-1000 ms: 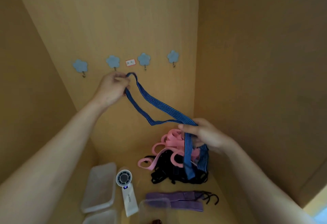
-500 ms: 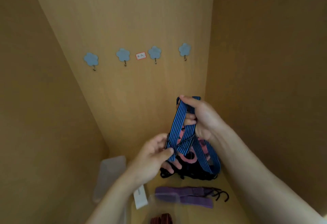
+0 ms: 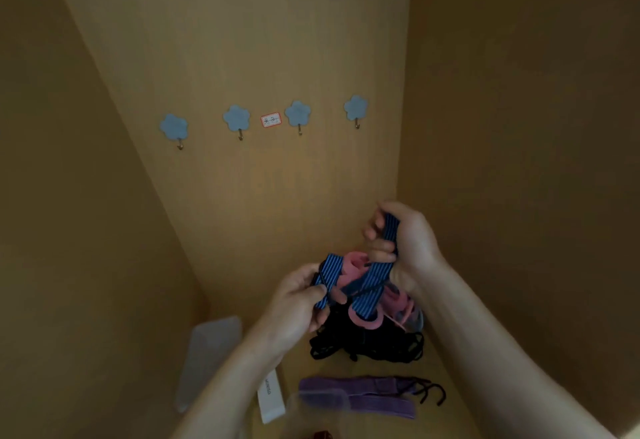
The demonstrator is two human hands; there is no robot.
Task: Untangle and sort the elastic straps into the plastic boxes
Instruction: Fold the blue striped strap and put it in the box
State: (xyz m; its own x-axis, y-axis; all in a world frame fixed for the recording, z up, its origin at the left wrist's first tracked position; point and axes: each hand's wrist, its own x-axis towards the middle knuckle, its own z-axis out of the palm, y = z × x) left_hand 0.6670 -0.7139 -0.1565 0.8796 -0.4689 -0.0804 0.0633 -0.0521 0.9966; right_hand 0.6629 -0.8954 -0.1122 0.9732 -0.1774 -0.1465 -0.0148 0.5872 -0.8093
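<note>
wall hooks [image 3: 236,118]: four blue flower shapes in a row on the back panel; a small red-edged label [image 3: 270,120] sits between the second and third.
plastic box [image 3: 211,359]: translucent, lying at the left of the floor, well apart from the strap heap.
white tube [image 3: 272,400]: just beside the box, partly hidden by the left forearm.
clear tub [image 3: 317,404]: at the bottom edge, blurred; contents too dim to tell.
left hand [image 3: 298,300]: thumb and fingers pinch the lower fold of the blue striped strap.
blue striped strap [image 3: 372,281]: in the air between both hands, above the heap, doubled on itself — a thin dark line crosses it, but I cannot tell if it is a cord or a hook.
pink straps [image 3: 356,267]: looped, just behind and under the blue one; contact cannot be told.
black straps [image 3: 367,345]: tangled heap on the floor below the hands.
purple strap [image 3: 360,398]: laid flat in front of the heap, black hooks at its right end.
right hand [image 3: 408,241]: fingers curled round the strap's upper end.
step in hand: probably gathering the freed blue strap into a bundle for a box.
doing it well: anchor with the right hand, feed even folds with the left, hold slight tension so the elastic cannot spring open, lift clear of the pink loops — then carry it left to the box.
</note>
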